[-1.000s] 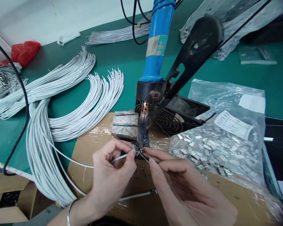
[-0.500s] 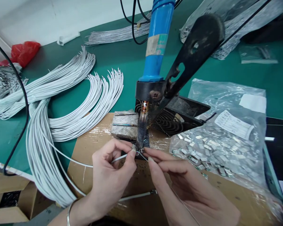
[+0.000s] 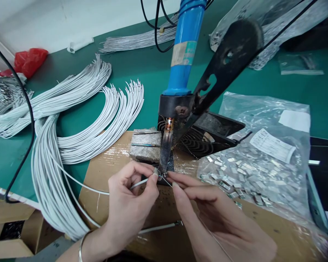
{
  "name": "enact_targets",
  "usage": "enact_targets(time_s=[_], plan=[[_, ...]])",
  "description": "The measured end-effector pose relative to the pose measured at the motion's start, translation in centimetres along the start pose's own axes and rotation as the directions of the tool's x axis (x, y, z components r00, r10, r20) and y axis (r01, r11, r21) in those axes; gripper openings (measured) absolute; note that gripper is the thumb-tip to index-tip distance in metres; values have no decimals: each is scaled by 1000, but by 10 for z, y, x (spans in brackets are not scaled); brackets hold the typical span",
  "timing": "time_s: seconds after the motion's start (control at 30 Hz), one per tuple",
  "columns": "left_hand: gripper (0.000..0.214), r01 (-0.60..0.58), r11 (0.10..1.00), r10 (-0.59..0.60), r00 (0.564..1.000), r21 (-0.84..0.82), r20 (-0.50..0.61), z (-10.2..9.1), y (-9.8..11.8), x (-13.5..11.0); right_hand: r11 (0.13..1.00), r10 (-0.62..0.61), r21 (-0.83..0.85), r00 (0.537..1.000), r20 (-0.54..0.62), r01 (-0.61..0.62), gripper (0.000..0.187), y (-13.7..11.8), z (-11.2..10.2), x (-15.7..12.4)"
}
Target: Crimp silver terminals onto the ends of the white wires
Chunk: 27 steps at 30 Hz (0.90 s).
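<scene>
My left hand [image 3: 131, 205] pinches a white insulated wire [image 3: 139, 184] between thumb and fingers, its stripped end reaching a small metal piece [image 3: 162, 176]. My right hand [image 3: 218, 218] holds a thin bare wire [image 3: 205, 225] up to that same piece from the other side. The tip of a soldering iron [image 3: 166, 151] with a blue handle points down just above the joint, nearly touching it. My fingertips partly hide the joint, so the exact contact cannot be made out.
Bundles of white wire [image 3: 79, 120] lie on the green mat [image 3: 153, 69] to the left. A plastic bag of small metal parts [image 3: 251, 171] lies to the right. A fan guard [image 3: 196, 142] sits behind the iron, and a block with solder sticks [image 3: 146, 145] stands on cardboard [image 3: 101, 185].
Both hands keep the same pinch at the iron tip. The whole view has shifted only slightly.
</scene>
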State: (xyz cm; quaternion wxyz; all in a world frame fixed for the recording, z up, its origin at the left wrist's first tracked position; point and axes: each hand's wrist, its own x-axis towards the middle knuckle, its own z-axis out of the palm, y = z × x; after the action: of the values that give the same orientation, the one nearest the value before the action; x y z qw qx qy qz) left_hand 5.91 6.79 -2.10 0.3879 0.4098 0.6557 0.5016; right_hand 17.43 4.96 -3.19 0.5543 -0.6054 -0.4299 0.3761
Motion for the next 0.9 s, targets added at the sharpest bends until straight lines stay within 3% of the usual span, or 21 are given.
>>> enact_targets(time_s=[0.37, 0.7, 0.9], plan=[[12, 5, 1000, -5, 1000, -22, -7, 1, -1, -1, 999, 33, 17, 999, -11, -33, 20, -4, 1, -1], [12, 9, 999, -9, 1000, -43, 2, 0, -3, 0, 998, -67, -6, 998, 19, 67, 18, 4, -1, 3], [12, 2, 999, -1, 1000, -46, 5, -1, -2, -2, 998, -54, -8, 999, 3, 54, 18, 5, -2, 0]])
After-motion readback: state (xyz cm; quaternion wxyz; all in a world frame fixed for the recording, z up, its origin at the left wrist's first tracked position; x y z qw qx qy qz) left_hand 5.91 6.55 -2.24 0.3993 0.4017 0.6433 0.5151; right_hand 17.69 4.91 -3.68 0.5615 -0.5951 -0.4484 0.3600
